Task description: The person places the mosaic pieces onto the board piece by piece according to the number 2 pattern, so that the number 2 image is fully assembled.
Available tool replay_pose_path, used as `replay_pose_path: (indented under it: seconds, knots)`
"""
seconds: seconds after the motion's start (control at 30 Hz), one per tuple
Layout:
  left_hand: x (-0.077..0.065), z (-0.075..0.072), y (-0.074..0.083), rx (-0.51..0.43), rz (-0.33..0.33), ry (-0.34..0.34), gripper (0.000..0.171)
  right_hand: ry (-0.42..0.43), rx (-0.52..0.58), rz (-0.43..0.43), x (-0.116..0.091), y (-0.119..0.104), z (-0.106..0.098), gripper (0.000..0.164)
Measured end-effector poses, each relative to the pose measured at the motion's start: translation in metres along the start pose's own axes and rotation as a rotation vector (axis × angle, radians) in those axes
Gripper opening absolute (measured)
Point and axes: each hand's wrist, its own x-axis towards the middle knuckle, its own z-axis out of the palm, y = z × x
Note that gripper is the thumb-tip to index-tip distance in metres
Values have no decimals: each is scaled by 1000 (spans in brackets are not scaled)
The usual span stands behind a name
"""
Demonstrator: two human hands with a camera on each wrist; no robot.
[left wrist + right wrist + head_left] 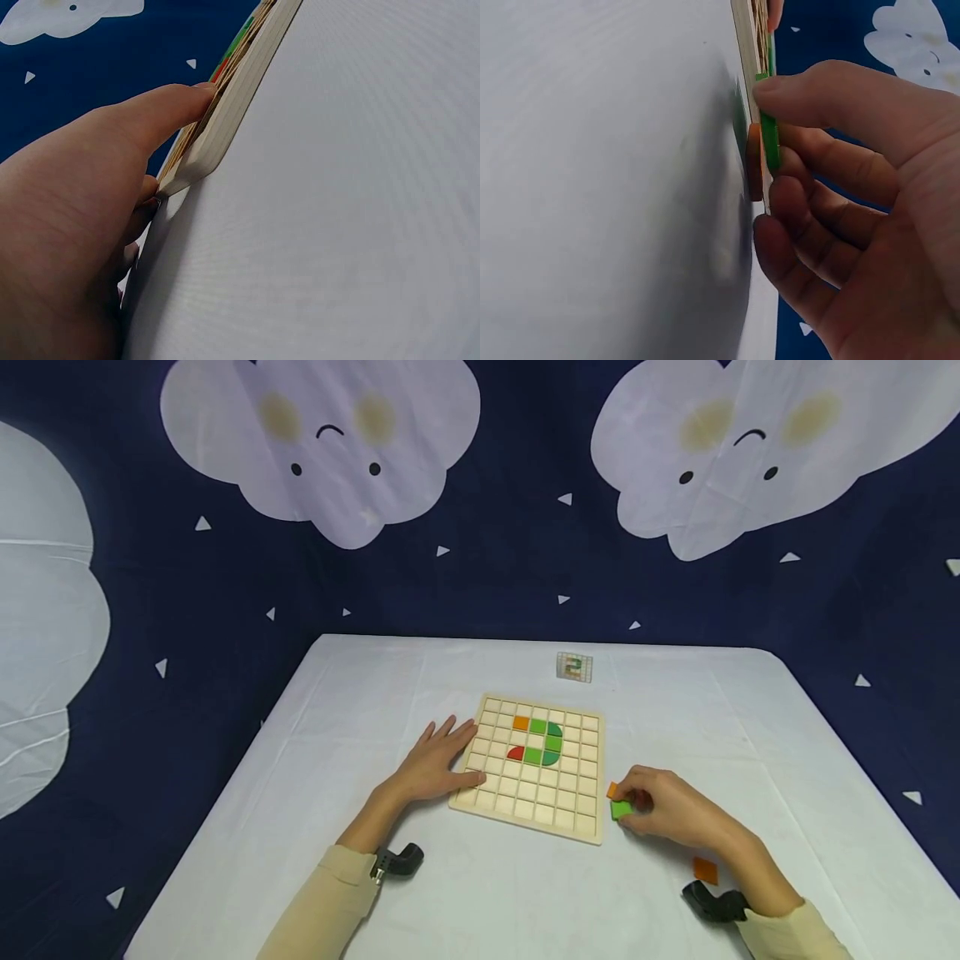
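A square wooden grid board (pixel 525 789) lies on the white table. On it sit green squares (pixel 533 756), dark green quarter-round tiles (pixel 551 758), an orange square (pixel 521 723) and a red quarter-round tile (pixel 515 752). My left hand (pixel 431 764) rests on the board's left edge, fingers spread, thumb on the grid. Beside the right edge, my right hand (pixel 667 806) pinches a green square tile (pixel 769 124) between thumb and fingers. An orange tile (pixel 754 161) lies on the table just by it, partly hidden by the hand in the head view.
Near my right wrist, another orange square tile (pixel 705 870) lies on the table. Behind the board stands a small pattern card (pixel 574 667) with a coloured figure on a grid. A dark blue cloth (pixel 480 585) with clouds hangs behind the table (pixel 420 672).
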Motion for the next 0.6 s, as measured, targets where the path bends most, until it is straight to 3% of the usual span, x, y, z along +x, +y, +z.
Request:
replay_pose_path:
  seconds: [0.6]
  knots:
    - [0,-1,0,2,0,-6,92,27,17,-105,44,-12,13,24]
